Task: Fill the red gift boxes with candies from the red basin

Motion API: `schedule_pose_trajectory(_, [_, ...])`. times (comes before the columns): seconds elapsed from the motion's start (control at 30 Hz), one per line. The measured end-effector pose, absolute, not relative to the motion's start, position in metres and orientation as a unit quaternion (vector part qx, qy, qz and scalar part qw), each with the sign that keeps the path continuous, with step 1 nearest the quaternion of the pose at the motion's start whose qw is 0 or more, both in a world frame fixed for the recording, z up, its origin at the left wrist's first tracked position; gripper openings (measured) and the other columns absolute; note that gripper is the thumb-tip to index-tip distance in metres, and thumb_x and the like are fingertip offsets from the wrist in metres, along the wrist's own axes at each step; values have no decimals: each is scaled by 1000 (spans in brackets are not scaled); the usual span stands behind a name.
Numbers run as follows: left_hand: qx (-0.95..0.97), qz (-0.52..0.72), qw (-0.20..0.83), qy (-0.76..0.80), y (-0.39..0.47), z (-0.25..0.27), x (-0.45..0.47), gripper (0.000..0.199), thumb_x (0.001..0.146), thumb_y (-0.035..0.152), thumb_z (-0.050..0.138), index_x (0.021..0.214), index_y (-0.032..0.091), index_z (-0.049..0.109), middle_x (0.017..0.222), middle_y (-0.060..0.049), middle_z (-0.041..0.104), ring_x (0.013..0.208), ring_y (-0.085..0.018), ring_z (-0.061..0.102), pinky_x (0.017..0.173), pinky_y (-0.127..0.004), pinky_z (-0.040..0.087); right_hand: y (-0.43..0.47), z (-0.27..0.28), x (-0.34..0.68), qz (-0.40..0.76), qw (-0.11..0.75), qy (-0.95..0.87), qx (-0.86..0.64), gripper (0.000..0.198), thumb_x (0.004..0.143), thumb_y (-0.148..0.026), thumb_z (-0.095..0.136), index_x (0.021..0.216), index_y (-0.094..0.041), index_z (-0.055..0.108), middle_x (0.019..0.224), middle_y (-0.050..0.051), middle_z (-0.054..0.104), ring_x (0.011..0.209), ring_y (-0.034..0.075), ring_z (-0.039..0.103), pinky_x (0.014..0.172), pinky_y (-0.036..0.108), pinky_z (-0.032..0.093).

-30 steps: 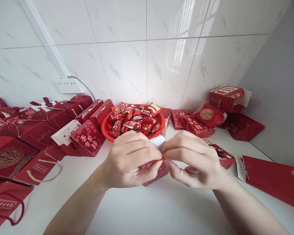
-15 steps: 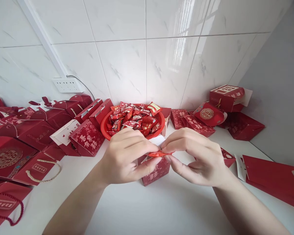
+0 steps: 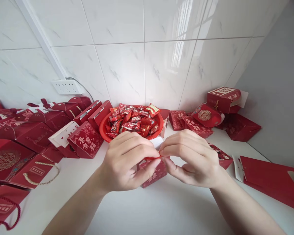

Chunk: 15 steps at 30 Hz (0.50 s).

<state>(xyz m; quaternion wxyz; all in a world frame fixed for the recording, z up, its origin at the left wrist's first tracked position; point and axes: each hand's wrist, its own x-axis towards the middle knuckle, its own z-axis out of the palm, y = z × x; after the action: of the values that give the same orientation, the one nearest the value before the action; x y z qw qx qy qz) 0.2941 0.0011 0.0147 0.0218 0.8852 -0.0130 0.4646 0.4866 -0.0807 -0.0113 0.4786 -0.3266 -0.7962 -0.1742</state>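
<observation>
Pinched between the fingertips of both my hands is a small red wrapped candy [image 3: 159,156], mostly covered by my fingers. My left hand [image 3: 128,161] grips it from the left and my right hand [image 3: 192,158] from the right, thumbs below, index fingers on top. Just behind and beneath them a red gift box [image 3: 155,176] with pale lettering stands on the white table [image 3: 147,212]; its raised white flap [image 3: 157,142] shows between the hands. Farther back, a red plastic basket [image 3: 103,131] holds many red wrapped candies [image 3: 132,119].
Red gift boxes [image 3: 31,135] crowd the left side, some with rope handles. More boxes [image 3: 205,116] are piled at the back right. A flat red box [image 3: 269,178] lies at the right edge. Behind the table is a tiled wall [image 3: 120,71] with a white power socket [image 3: 66,86].
My fingertips have drawn closer together, nearly touching, so less of the candy shows. The view has shifted slightly, moving the surroundings a little left.
</observation>
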Motion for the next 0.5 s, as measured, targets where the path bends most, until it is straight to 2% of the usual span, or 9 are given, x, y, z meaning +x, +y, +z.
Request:
schedule_pose_trajectory(0.2, [881,471,-47,-3,1,17,290,8,78,16,72,82,19,66,74,-1,69,66,-15,62,63,-31,48,-81,-10,487,-162,483,-795,-330,21,78,-6,71,97,-15,64,88,6,71,80,18,65,70,35,51])
schedule_pose_trajectory(0.5, [873,483,-73,-9,0,19,292,11,78,15,71,79,21,62,68,1,69,60,-14,62,57,-31,48,-81,-10,487,-139,486,-796,-333,19,81,-8,66,98,-17,62,88,6,71,81,19,65,69,34,51])
